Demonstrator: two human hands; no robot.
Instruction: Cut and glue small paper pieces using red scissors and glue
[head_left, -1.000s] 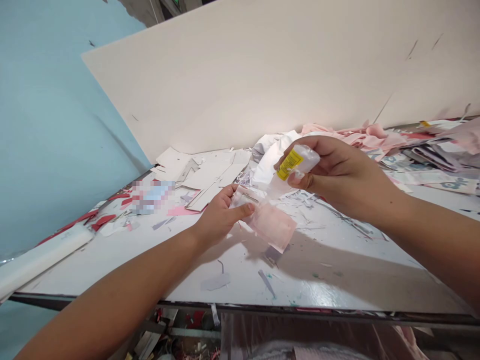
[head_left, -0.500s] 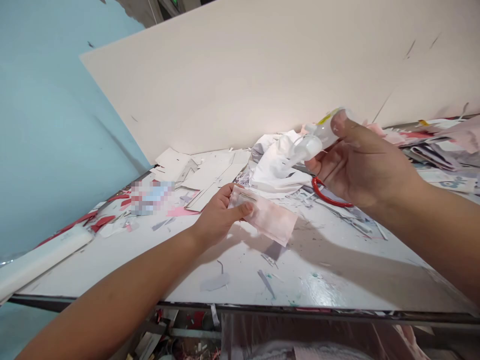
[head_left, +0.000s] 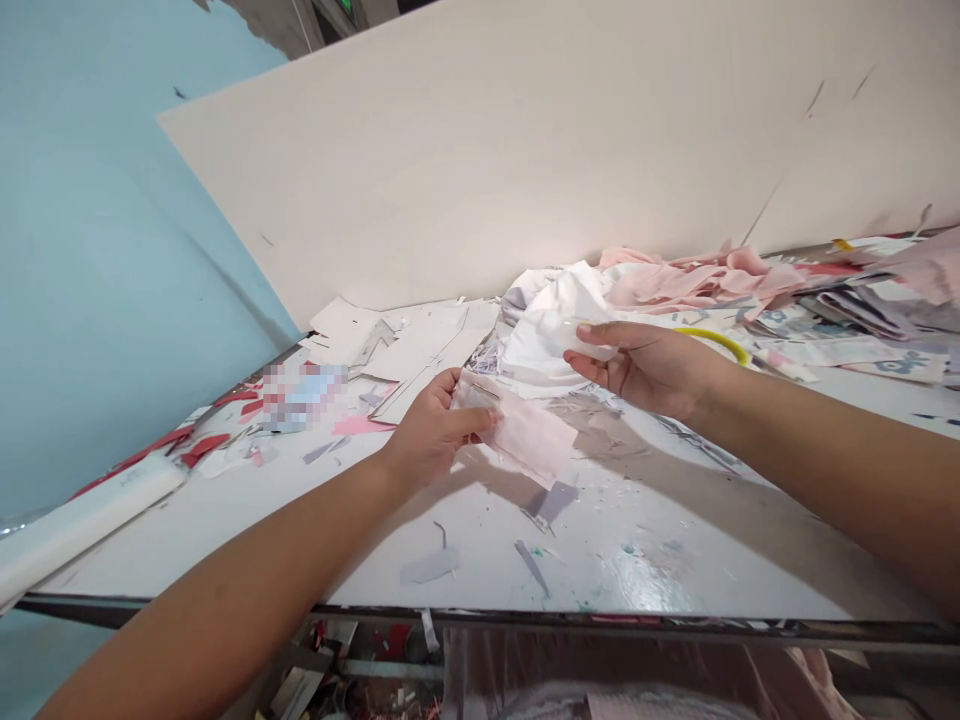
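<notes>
1. The pink piece [head_left: 529,438] lay just left of the middle of the frame. Its near end was lifted a little and the rest slanted down onto the surface [head_left: 637,540]. My left hand [head_left: 431,432] had it pinched at its upper-left end, thumb on top and fingers [head_left: 475,419] underneath. I judge that grip kept the piece flat and its face open to me.
2. My right hand [head_left: 645,365] sat right of centre, at the edge of the heap of white cloth [head_left: 551,325]. The thumb lay over straight, close-set fingers with something pale between them. I could not tell that thing apart from the cloth, nor how firmly it was gripped.
3. Behind the right wrist a yellow loop [head_left: 716,340] curved out. Past it, pink scraps [head_left: 690,280] were piled against the tall beige board [head_left: 562,150] that filled the top of the frame.
4. Printed strips [head_left: 862,345] crowded the right edge. White paper cut-offs [head_left: 420,345] lay above my left hand, and red scraps [head_left: 199,442] and a white roll [head_left: 82,515] sat at lower left.
5. The cloth heap stood close behind the pink piece. Glue smears and slivers dotted the bare surface in front.
</notes>
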